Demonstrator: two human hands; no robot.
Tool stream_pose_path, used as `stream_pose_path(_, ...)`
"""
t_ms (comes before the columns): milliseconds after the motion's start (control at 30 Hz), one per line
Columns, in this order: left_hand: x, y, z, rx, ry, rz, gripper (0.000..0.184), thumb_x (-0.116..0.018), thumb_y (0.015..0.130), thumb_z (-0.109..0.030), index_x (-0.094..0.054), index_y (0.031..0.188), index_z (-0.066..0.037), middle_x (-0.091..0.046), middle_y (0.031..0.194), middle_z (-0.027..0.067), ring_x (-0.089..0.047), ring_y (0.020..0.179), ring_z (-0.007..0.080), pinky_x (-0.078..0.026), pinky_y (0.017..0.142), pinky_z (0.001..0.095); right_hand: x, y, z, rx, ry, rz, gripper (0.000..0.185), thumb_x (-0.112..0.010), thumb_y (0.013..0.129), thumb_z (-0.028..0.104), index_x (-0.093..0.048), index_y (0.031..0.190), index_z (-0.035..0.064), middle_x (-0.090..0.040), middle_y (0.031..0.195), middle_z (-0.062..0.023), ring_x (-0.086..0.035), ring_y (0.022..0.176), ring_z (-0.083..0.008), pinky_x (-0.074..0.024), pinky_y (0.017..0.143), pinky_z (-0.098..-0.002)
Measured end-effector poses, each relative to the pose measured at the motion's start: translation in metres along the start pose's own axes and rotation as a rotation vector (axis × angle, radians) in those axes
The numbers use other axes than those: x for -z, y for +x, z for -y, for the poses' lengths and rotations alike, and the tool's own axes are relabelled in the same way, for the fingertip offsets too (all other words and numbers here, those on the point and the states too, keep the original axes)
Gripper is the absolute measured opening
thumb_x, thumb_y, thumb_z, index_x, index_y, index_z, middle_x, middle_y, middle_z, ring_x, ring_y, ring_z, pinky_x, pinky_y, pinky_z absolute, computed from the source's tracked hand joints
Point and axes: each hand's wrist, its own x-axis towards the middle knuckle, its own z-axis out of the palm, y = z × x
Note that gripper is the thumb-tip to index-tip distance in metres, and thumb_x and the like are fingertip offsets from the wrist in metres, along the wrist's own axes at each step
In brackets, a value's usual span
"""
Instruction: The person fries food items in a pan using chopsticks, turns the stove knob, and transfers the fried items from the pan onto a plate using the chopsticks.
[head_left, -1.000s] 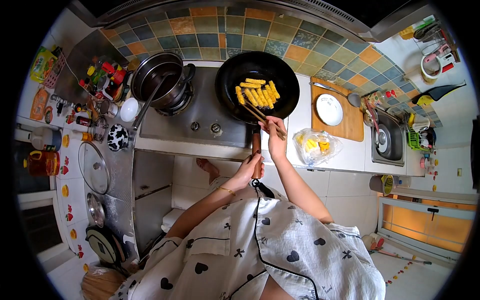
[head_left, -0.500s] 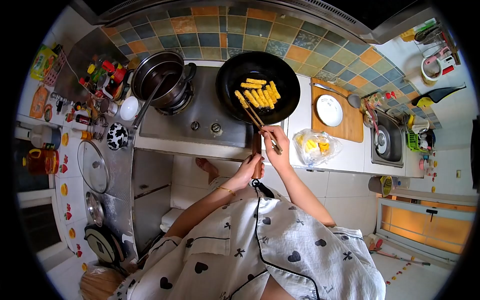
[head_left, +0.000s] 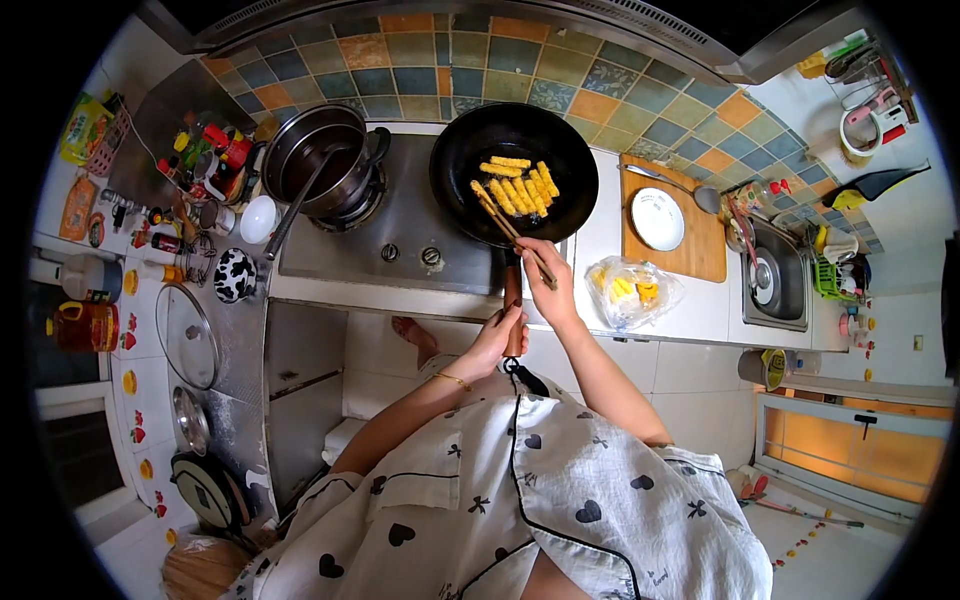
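My left hand [head_left: 497, 338] is wrapped round the brown handle of a black wok [head_left: 455, 170], which sits over the right side of the stove. In my right hand [head_left: 548, 280] is a pair of wooden chopsticks [head_left: 507, 227]. Their tips reach into the wok at the left end of several golden, coated strips of food [head_left: 520, 190]. Most strips lie side by side on a slant; a couple lie crosswise above them. Whether the tips pinch a strip, I cannot tell.
A steel pot [head_left: 300, 150] with a ladle stands on the left burner. To the right are a clear plastic bag [head_left: 635, 290] with yellow pieces, a cutting board [head_left: 700, 262] bearing a white bowl [head_left: 658, 218] and a spatula, then a sink [head_left: 790, 312]. A glass lid [head_left: 187, 335] lies at left.
My right hand has moved slightly up and left, and the chopsticks lie lower over the wok's near rim. My left hand keeps its grip on the handle.
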Motion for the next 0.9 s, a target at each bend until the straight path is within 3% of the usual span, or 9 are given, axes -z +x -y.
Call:
stream_pose_path(33, 0.000, 0.000, 0.000, 0.005, -0.005, 0.003, 0.037, -0.050, 0.099, -0.043, -0.050, 0.103, -0.006, -0.055, 0.079, 0.0035, -0.057, 0.065, 0.0143, -0.050, 0.060, 0.0282, 0.000, 0.000, -0.001, 0.022, 0.005, 0.009, 0.019, -0.053, 0.093, 0.006, -0.062, 0.109, 0.0014, -0.061, 0.098, -0.0140, -0.063, 0.092, -0.0285, -0.0483, 0.081, -0.0318)
stream_pose_path(67, 0.000, 0.000, 0.000, 0.002, -0.003, 0.001, 0.037, -0.049, 0.099, -0.043, -0.050, 0.102, -0.006, -0.055, 0.078, 0.0034, -0.057, 0.064, 0.0140, -0.050, 0.058, 0.0280, 0.000, 0.000, -0.001, 0.034, -0.031, 0.011, 0.018, -0.054, 0.094, 0.005, -0.062, 0.109, 0.0004, -0.062, 0.094, -0.0128, -0.063, 0.090, -0.0235, -0.0478, 0.081, -0.0294)
stream_pose_path(433, 0.003, 0.001, 0.002, -0.003, -0.007, 0.023, 0.036, -0.049, 0.099, -0.042, -0.049, 0.103, -0.006, -0.055, 0.079, 0.0032, -0.056, 0.066, 0.0141, -0.050, 0.059, 0.0277, -0.003, -0.003, 0.009, 0.051, -0.273, -0.013, 0.019, -0.054, 0.092, 0.004, -0.062, 0.109, 0.0020, -0.061, 0.093, -0.0152, -0.063, 0.085, -0.0320, -0.0491, 0.076, -0.0339)
stream_pose_path(533, 0.004, 0.001, 0.002, -0.002, -0.013, 0.024, 0.035, -0.050, 0.099, -0.041, -0.050, 0.103, -0.007, -0.055, 0.079, 0.0030, -0.056, 0.067, 0.0140, -0.049, 0.059, 0.0277, -0.001, -0.005, 0.013, 0.051, -0.208, 0.010, 0.019, -0.054, 0.092, 0.006, -0.062, 0.109, 0.0017, -0.062, 0.095, -0.0157, -0.064, 0.087, -0.0316, -0.0495, 0.077, -0.0343)
stream_pose_path(633, 0.002, 0.001, 0.002, -0.018, -0.008, -0.004, 0.035, -0.047, 0.100, -0.041, -0.048, 0.100, -0.006, -0.054, 0.076, 0.0032, -0.056, 0.061, 0.0144, -0.050, 0.056, 0.0288, 0.004, -0.006, 0.016, 0.065, -0.128, -0.033, 0.020, -0.052, 0.094, 0.009, -0.061, 0.110, 0.0006, -0.063, 0.097, -0.0164, -0.065, 0.089, -0.0294, -0.0497, 0.078, -0.0338)
stream_pose_path(733, 0.000, -0.001, -0.001, 0.011, 0.003, -0.024, 0.034, -0.047, 0.100, -0.041, -0.048, 0.100, -0.006, -0.054, 0.076, 0.0033, -0.056, 0.061, 0.0143, -0.050, 0.056, 0.0289, 0.022, -0.006, 0.020, 0.017, -0.149, -0.129, 0.021, -0.051, 0.093, 0.010, -0.060, 0.112, 0.0031, -0.063, 0.100, -0.0193, -0.063, 0.090, -0.0376, -0.0506, 0.077, -0.0396)
stream_pose_path(900, 0.002, 0.000, -0.001, 0.019, -0.006, 0.014, 0.035, -0.049, 0.099, -0.042, -0.050, 0.102, -0.007, -0.054, 0.079, 0.0024, -0.056, 0.066, 0.0135, -0.050, 0.060, 0.0282, 0.048, -0.003, -0.007, 0.045, -0.338, -0.216, 0.024, -0.050, 0.094, 0.009, -0.059, 0.115, 0.0014, -0.061, 0.102, -0.0202, -0.062, 0.093, -0.0378, -0.0492, 0.081, -0.0403)
